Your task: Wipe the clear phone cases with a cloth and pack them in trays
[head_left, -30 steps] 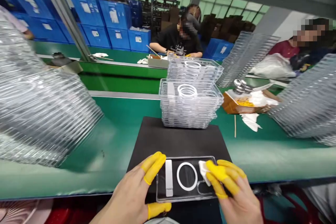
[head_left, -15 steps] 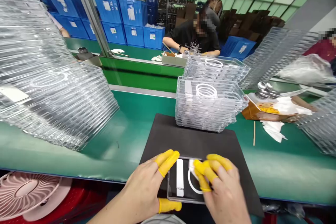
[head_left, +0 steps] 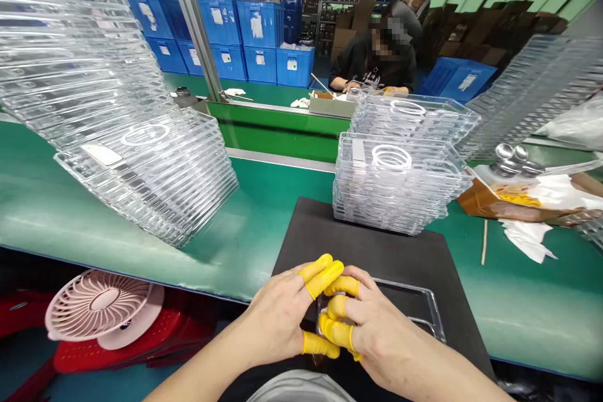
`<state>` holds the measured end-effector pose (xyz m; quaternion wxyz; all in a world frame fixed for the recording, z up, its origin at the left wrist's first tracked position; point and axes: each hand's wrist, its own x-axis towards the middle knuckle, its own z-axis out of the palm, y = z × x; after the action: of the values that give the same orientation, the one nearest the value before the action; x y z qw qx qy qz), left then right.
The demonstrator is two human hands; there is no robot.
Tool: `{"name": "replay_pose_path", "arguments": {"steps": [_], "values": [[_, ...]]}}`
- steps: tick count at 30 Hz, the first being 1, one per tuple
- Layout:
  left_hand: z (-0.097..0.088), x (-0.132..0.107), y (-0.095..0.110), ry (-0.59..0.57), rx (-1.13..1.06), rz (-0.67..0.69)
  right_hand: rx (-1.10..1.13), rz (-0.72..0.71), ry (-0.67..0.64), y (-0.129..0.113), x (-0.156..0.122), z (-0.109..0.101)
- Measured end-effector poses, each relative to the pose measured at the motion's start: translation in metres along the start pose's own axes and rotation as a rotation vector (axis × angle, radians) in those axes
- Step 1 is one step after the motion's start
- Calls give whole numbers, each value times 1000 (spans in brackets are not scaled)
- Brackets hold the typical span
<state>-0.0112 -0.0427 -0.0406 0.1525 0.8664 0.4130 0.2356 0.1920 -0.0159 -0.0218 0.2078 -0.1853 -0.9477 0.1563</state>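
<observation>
A flat clear plastic case [head_left: 436, 314] lies on the black mat [head_left: 311, 232], mostly hidden under my right hand. My left hand [head_left: 287, 304], with yellow finger cots, grips the case's left end, fingers at the far edge and thumb at the near edge. Over that end, my right hand [head_left: 365, 330], also in yellow cots, has its fingers curled together. A scrap of white cloth [head_left: 323, 321] peeks out at its fingertips, largely covered. Just beyond stands a stack of clear cases [head_left: 391, 191] with white rings and a white strip showing.
Tall leaning stacks of clear trays [head_left: 155, 176] rise at the left. To the right are an open cardboard box [head_left: 490, 204] with yellow finger cots, a white cloth [head_left: 527, 240] and a thin stick [head_left: 484, 242]. A person [head_left: 377, 59] works across the green partition [head_left: 277, 138].
My right hand has moved left across the case, from its ring side to the left end by my left hand. My left hand keeps its grip. The view has shifted left.
</observation>
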Motion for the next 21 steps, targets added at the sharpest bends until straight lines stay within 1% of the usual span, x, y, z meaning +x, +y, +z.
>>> {"name": "replay_pose_path", "arguments": {"steps": [3, 6, 8, 9, 11, 13, 14, 15, 17, 19, 21], "values": [[1, 0, -2, -40, 12, -29, -14, -29, -61, 2, -1, -2], [1, 0, -1, -52, 9, -39, -20, -35, -35, 7, -16, -8], [0, 1, 0, -45, -2, -48, -43, -10, 31, 11, -32, -15], [-1, 1, 0, -45, -7, -54, -71, 22, 83, 12, -40, -17], [-2, 2, 1, -50, -10, -53, -141, 135, 209, 13, -50, -20], [-2, 2, 1, -54, -7, -42, -208, 256, 319, 10, -51, -18], [-1, 2, 0, -52, -2, -38, -222, 286, 342, 8, -49, -16], [-1, 1, 0, -48, 4, -36, -219, 285, 341, 5, -45, -14], [0, 1, -1, -39, 19, -38, -186, 229, 301, 1, -40, -11], [0, 1, -1, -41, 18, -38, -158, 192, 284, 0, -39, -12], [0, 1, -1, -42, 2, -33, -194, 223, 307, 3, -40, -16]]}}
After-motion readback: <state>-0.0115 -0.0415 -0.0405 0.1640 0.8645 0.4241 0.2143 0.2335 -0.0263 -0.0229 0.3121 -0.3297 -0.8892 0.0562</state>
